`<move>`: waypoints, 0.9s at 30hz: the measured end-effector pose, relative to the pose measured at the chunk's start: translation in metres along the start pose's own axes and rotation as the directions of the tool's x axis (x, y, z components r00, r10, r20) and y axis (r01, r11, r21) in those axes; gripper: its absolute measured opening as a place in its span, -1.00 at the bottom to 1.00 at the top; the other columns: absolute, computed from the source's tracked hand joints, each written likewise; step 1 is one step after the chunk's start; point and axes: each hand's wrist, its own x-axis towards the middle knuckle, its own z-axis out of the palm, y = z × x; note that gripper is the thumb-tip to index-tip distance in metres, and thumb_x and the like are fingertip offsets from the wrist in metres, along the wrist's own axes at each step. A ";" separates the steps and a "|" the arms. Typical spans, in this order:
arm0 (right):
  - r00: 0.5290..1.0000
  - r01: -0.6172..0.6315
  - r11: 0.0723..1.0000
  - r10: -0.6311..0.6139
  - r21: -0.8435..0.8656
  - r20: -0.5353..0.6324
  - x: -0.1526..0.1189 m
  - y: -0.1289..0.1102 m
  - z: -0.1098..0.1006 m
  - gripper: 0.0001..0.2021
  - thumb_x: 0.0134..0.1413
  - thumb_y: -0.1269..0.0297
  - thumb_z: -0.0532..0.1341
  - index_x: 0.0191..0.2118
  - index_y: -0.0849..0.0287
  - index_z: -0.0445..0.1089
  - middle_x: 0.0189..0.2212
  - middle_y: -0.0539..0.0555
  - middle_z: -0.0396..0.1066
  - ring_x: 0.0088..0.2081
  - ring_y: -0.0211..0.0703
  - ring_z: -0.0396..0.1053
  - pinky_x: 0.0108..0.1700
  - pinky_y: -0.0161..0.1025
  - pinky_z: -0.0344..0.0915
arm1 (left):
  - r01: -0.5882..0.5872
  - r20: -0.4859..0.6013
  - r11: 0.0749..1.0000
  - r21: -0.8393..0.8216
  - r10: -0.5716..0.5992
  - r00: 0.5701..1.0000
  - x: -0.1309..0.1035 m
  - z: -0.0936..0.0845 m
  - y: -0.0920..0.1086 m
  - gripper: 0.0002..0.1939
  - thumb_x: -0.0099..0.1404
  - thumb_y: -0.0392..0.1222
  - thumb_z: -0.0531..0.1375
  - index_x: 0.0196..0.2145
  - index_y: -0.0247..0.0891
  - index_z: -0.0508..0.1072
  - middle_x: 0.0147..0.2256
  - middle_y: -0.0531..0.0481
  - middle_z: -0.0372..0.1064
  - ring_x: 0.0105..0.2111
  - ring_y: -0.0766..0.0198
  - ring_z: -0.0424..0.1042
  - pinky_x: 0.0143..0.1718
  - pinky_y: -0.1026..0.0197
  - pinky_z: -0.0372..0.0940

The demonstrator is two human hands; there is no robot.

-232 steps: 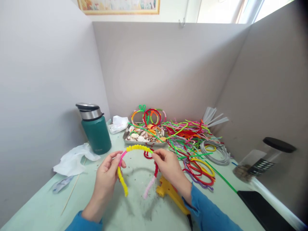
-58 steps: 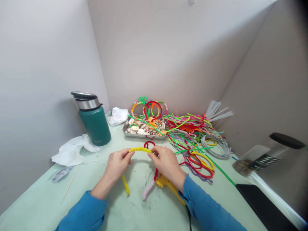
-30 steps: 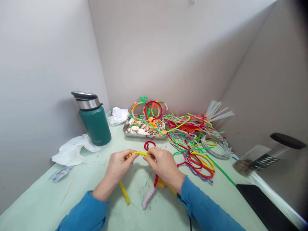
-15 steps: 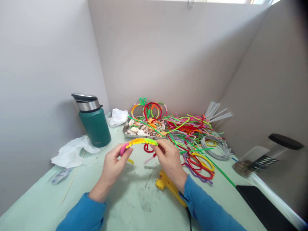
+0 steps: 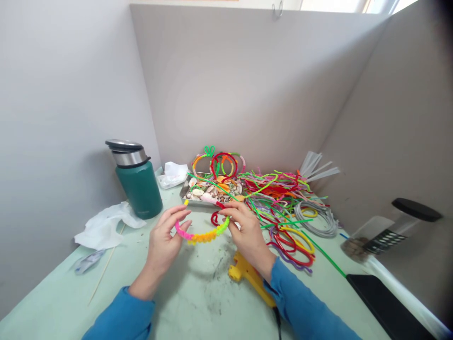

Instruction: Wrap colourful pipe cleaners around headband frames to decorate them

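Note:
Between my hands a curved band of twisted pipe cleaners [image 5: 203, 237], pink, orange and lime green, hangs as a downward arc above the table. My left hand [image 5: 166, 238] is closed on its pink end, with a yellow tip showing above the fingers. My right hand [image 5: 247, 231] pinches the green end, where a red end sticks out above the fingers. A yellow glue gun [image 5: 249, 276] lies on the table under my right wrist. Behind the hands stands a metal tray [image 5: 184, 198] of seashells [image 5: 208, 191], with finished-looking pipe cleaner rings [image 5: 223, 165] on it.
A heap of coloured pipe cleaners [image 5: 276, 186] spreads at the back right, beside a coil of grey cord [image 5: 316, 219]. A green bottle [image 5: 139, 189] and crumpled tissue [image 5: 106, 224] are at left. A black phone-like slab [image 5: 385, 302] and clear container [image 5: 382, 236] are at right.
The band has turned over from an upward arch to a downward curve, and its yellow and red ends now point up. Both hands still hold it in nearly the same place.

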 end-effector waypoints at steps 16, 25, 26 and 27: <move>0.999 -0.046 0.998 0.048 -0.047 0.024 0.001 0.004 -0.003 -0.76 0.05 0.50 0.08 -0.21 0.15 0.42 -0.26 0.05 0.41 -0.21 -0.20 0.33 -0.16 -0.31 0.20 | 0.132 -0.054 0.981 -0.139 -0.140 0.989 -0.004 0.000 0.004 -0.68 0.24 -0.11 0.10 -0.07 -0.22 0.43 -0.17 -0.09 0.46 -0.30 0.23 0.47 -0.25 0.21 0.36; 0.953 -0.254 0.943 0.282 -0.216 0.109 0.002 0.008 -0.001 -0.68 0.15 0.15 0.08 -0.51 0.20 0.39 -0.57 -0.02 0.33 -0.49 -0.26 0.22 -0.46 -0.36 0.03 | 0.465 0.150 0.834 -0.295 -0.441 0.885 -0.003 0.006 0.006 -0.41 0.18 0.05 0.13 0.12 -0.26 0.20 -0.61 0.14 0.34 -0.79 0.50 0.07 -0.75 0.41 0.03; 0.944 -0.275 0.938 0.305 -0.210 0.124 0.002 0.008 -0.001 -0.69 0.14 0.15 0.08 -0.48 0.20 0.41 -0.56 -0.01 0.35 -0.49 -0.25 0.24 -0.46 -0.36 0.04 | 0.491 0.173 0.815 -0.307 -0.460 0.871 -0.003 0.007 0.005 -0.41 0.18 0.06 0.13 0.09 -0.27 0.22 -0.60 0.13 0.34 -0.80 0.50 0.06 -0.77 0.40 0.02; 0.934 -0.298 0.934 0.328 -0.199 0.140 0.002 0.009 0.000 -0.71 0.14 0.16 0.08 -0.43 0.21 0.43 -0.55 0.00 0.38 -0.49 -0.24 0.26 -0.46 -0.36 0.06 | 0.519 0.198 0.795 -0.313 -0.480 0.855 -0.003 0.008 0.004 -0.41 0.17 0.07 0.13 0.08 -0.29 0.23 -0.60 0.13 0.34 -0.81 0.49 0.07 -0.78 0.39 0.02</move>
